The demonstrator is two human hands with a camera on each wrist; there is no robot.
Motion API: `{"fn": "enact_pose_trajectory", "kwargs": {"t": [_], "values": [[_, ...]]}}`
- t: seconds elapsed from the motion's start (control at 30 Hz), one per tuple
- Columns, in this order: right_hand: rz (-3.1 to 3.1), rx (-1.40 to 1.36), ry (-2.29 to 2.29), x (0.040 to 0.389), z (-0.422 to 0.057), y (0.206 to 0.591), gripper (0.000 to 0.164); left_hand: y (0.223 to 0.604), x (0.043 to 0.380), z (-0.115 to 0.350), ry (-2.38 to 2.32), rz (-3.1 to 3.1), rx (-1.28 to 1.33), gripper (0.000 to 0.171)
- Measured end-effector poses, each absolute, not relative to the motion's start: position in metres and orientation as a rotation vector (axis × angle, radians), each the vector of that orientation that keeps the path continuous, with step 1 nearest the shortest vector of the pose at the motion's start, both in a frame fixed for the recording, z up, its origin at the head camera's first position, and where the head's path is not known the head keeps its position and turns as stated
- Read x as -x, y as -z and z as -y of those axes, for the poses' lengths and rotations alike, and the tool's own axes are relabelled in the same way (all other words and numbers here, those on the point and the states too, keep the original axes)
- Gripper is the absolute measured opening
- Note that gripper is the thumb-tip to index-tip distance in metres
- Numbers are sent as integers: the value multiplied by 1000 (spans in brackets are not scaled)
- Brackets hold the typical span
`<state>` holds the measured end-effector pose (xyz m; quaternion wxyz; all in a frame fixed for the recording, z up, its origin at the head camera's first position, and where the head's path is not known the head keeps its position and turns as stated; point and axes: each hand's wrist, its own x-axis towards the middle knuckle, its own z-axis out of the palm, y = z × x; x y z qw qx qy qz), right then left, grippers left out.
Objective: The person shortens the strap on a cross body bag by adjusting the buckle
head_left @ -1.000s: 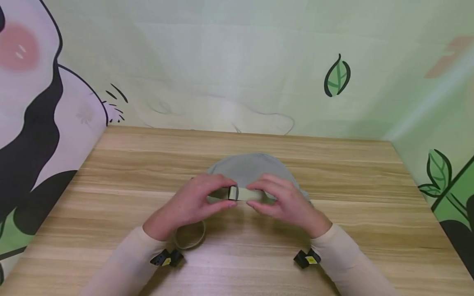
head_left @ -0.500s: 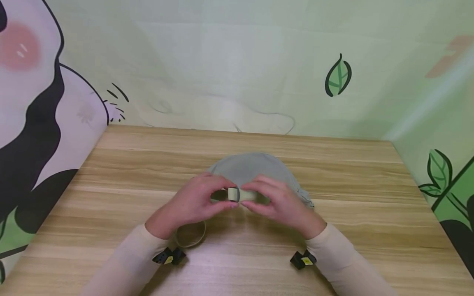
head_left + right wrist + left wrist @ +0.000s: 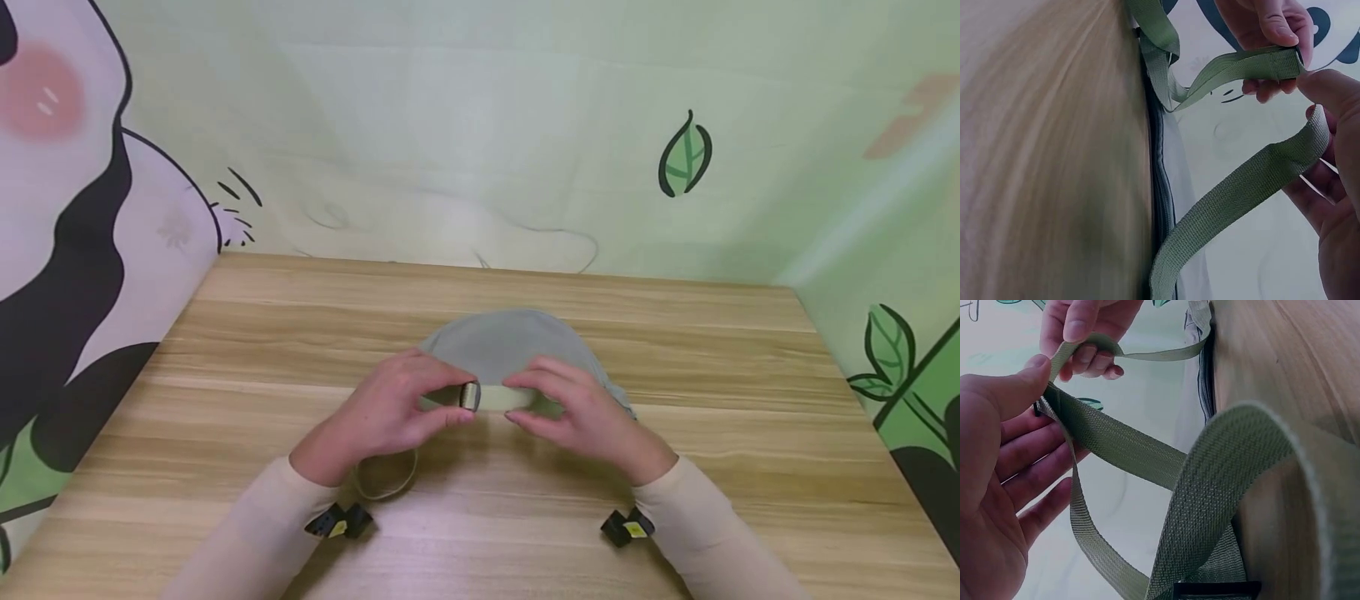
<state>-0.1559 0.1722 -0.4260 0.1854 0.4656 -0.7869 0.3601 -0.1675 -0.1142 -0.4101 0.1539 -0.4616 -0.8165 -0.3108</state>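
Note:
A grey cloth bag (image 3: 517,342) with a rounded outline and a dark zip (image 3: 1159,162) lies on the wooden table. Its green webbing strap (image 3: 493,398) is raised in front of it. My left hand (image 3: 390,408) pinches a dark slide buckle (image 3: 470,396) on that strap between thumb and fingertips. To the right of the buckle, my right hand (image 3: 573,408) pinches the strap, and a short flat length runs between the two hands. In the right wrist view, more webbing (image 3: 1241,187) hangs from the right fingers down to the bag.
A loose loop of strap (image 3: 386,497) hangs below the left wrist. Each sleeve carries a small black camera, one left (image 3: 339,522) and one right (image 3: 627,527). A printed cloth backdrop (image 3: 450,125) stands behind the wooden table (image 3: 480,542).
My right hand came in close to the buckle, then moved back to the right, baring more strap between the hands. The buckle has turned a little in my left fingers.

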Motion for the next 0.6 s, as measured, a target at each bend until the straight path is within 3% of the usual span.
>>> {"fn": "enact_pose_trajectory", "kwargs": {"t": [0.6], "values": [[2206, -1321, -994, 156, -152, 421, 32, 404, 166, 110, 796, 2489, 1307, 30]]}}
